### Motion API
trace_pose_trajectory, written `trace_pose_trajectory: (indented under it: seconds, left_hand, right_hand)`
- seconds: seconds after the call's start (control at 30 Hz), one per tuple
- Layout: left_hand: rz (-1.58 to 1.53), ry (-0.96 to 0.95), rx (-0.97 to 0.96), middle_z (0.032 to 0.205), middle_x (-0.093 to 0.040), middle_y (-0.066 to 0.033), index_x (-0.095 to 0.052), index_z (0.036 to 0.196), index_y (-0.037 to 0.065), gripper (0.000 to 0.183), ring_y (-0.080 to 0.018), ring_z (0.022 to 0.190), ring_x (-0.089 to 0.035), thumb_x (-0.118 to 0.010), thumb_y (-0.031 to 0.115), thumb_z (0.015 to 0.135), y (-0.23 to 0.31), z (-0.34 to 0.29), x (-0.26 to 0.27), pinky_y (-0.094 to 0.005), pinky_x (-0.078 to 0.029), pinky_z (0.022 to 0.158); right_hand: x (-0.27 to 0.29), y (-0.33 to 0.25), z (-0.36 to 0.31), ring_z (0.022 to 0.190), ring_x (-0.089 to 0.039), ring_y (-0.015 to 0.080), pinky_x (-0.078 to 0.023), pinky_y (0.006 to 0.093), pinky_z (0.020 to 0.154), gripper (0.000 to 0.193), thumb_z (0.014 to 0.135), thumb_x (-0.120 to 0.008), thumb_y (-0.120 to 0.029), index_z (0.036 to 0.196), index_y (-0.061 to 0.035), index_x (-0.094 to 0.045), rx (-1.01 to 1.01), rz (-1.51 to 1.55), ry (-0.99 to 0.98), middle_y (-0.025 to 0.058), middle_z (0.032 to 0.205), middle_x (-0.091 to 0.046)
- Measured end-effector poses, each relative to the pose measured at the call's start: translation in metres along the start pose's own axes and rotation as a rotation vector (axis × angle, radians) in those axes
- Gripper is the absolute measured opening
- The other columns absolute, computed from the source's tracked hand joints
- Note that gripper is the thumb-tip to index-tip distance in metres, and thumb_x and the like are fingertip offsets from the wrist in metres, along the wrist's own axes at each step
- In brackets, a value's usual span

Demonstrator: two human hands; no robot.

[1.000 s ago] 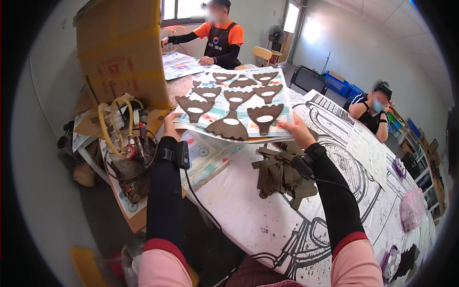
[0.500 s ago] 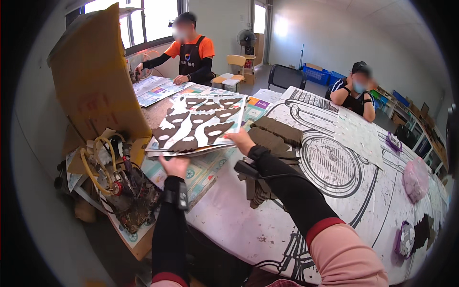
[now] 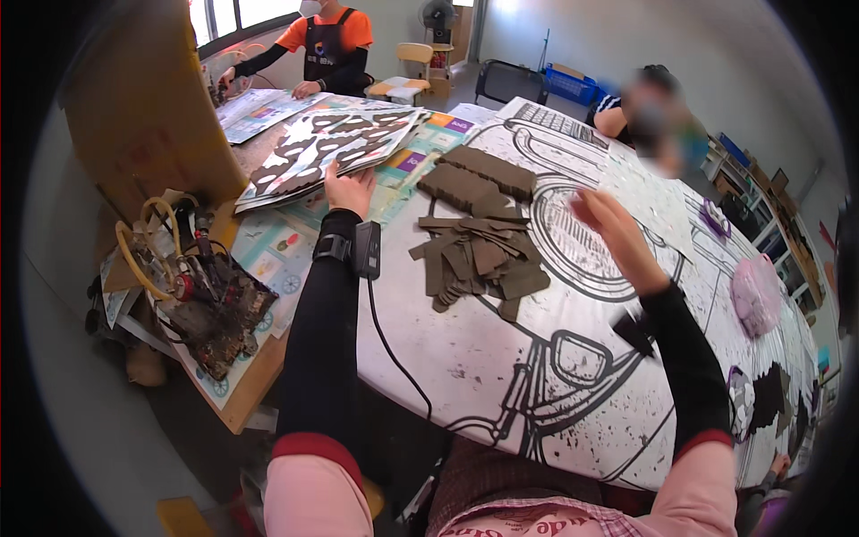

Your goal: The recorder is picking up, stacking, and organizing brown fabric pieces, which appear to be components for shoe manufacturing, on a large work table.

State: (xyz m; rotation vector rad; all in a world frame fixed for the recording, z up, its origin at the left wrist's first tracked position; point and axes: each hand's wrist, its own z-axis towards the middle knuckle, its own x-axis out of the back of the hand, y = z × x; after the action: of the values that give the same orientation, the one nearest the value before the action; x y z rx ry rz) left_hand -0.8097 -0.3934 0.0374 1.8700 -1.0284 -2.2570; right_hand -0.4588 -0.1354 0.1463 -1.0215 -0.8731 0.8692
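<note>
A stack of sheets (image 3: 277,179) carrying dark brown scalloped cut-out shapes lies on the left part of the table. At its near edge is my left hand (image 3: 351,190), touching it with the fingers apart; part of the fingers' contact is hard to see. My right hand (image 3: 617,234) is raised over the table at the right, slightly blurred, its fingers stretched out and nothing in it. Between my hands lie a loose heap of dark brown strips (image 3: 483,259) and, behind it, neat rows of stacked brown pieces (image 3: 488,172).
A tool with yellow hoses (image 3: 183,282) rests on the table's left corner, before an upright cardboard panel (image 3: 134,134). A pink bag (image 3: 756,295) stands at the right. A co-worker in orange (image 3: 335,45) works at the far left; another person (image 3: 658,116) sits across the table.
My right hand has left the sheets' right side and swung right. My left hand has shifted along the near edge, and the stack sits farther away. The view has turned downward.
</note>
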Motion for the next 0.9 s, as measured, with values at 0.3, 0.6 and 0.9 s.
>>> trace_pose_trajectory:
  seconds: [0.3, 0.6, 0.9]
  left_hand:
    - [0.922, 0.182, 0.138, 0.115, -0.054, -0.0156, -0.049, 0.122, 0.006, 0.062, -0.0250, 0.109, -0.049, -0.042, 0.058, 0.087, -0.142, -0.039, -0.015, -0.0396, -0.039, 0.092]
    - [2.176, -0.283, -0.136, 0.147, -0.024, -0.0241, -0.039, 0.140, 0.022, 0.071, -0.0345, 0.139, -0.019, -0.048, 0.062, 0.082, -0.208, -0.177, -0.074, -0.0466, -0.010, 0.113]
    - [2.097, -0.681, -0.160, 0.142, -0.031, -0.0228, -0.046, 0.134, 0.016, 0.058, -0.0368, 0.136, -0.024, -0.054, 0.048, 0.085, -0.249, -0.225, -0.126, -0.0467, -0.016, 0.112]
  right_hand:
    - [0.128, -0.010, -0.347, 0.086, -0.059, 0.0139, -0.048, 0.0271, 0.079, 0.026, 0.096, -0.046, -0.014, 0.116, 0.0019, -0.053, -0.383, -0.257, 0.503, 0.0092, 0.100, -0.060]
    - [0.157, -0.013, -0.360, 0.093, -0.057, 0.0150, -0.045, 0.0281, 0.087, 0.027, 0.095, -0.046, -0.008, 0.120, 0.0016, -0.049, -0.256, -0.078, 0.271, 0.0090, 0.106, -0.058]
    - [0.187, 0.009, -0.366, 0.091, -0.060, 0.0151, -0.045, 0.0277, 0.085, 0.026, 0.092, -0.051, -0.005, 0.117, 0.0008, -0.051, -0.303, -0.112, 0.235, 0.0089, 0.102, -0.061]
